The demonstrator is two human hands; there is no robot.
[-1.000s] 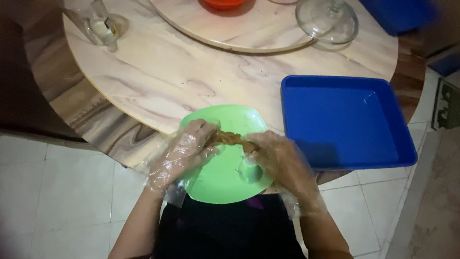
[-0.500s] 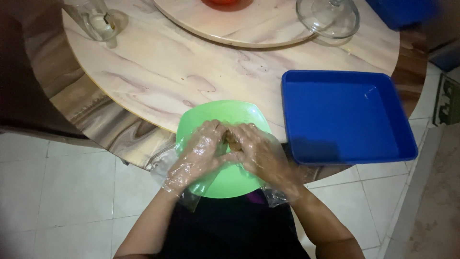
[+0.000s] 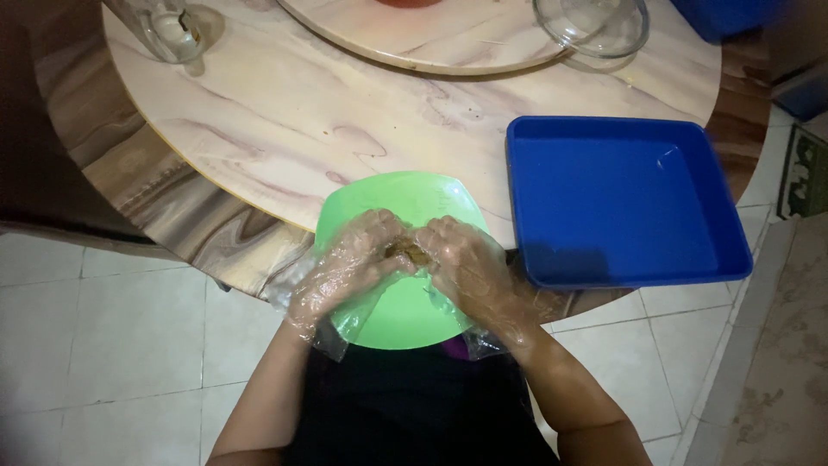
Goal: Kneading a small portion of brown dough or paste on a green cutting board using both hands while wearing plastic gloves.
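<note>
— Brown, that's the lump of food I see pinched between both hands; my left hand and right hand, each in a clear plastic glove, have their grip closed on it from either side.

— Where does it sit?

— Just over the middle of the green plate, which overhangs the near edge of the round marbled tabletop.

— And around that?

— I see a blue square tray just to the right of the plate, also past the edge. Farther off, a round turntable carries a clear glass lid at its rim, and a small glass dish stands far left.
</note>
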